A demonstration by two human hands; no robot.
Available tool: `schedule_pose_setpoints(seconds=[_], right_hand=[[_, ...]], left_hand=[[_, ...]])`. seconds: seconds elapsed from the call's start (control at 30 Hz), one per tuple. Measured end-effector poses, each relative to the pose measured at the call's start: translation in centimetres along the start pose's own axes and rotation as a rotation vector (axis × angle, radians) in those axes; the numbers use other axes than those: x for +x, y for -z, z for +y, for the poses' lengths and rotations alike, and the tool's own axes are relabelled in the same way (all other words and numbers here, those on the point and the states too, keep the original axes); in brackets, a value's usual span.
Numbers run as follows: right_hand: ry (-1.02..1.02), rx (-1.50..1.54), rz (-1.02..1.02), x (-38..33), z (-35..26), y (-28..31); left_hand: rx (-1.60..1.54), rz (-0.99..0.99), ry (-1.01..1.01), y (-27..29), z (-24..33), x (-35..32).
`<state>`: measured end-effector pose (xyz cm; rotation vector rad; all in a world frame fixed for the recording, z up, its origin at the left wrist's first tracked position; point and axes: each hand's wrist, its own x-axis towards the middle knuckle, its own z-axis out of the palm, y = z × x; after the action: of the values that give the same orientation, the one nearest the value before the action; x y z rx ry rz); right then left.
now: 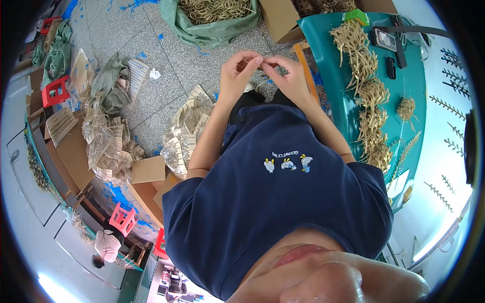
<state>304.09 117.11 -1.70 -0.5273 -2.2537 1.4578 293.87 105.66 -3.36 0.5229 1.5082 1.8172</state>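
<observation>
My left hand (pixel 238 76) and my right hand (pixel 287 77) meet in front of me, fingertips pinched close together. Whatever lies between them is too small or too hidden to make out. Both hands are above my dark lap, short of the floor. The nearest worktop is the green-covered table (pixel 323 60) to the right, where a long heap of gold leafy sprigs (pixel 371 93) runs along the edge. A smaller gold bunch (pixel 406 109) lies apart from that heap.
Ahead stand a green sack (pixel 177 25) of gold curly stems and a cardboard box (pixel 278 20). Plastic-wrapped cards (pixel 184 134) lie at left, near a red stool (pixel 55 91). A phone (pixel 385 39) rests on the table. Another person (pixel 107 246) sits far off at lower left.
</observation>
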Motion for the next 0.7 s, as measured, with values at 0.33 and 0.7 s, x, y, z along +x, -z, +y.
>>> schedule_pose_setpoints(seconds=[0.33, 0.7], right_hand=[[-0.125, 0.097, -0.04, 4.6, 1.5, -1.7], [-0.426, 0.419, -0.225, 23.2, 7.8, -5.1]], left_hand=[[-0.014, -0.005, 0.076, 2.5, 0.0, 4.7], [0.01, 0.191, 0.136, 8.6, 0.5, 20.9]])
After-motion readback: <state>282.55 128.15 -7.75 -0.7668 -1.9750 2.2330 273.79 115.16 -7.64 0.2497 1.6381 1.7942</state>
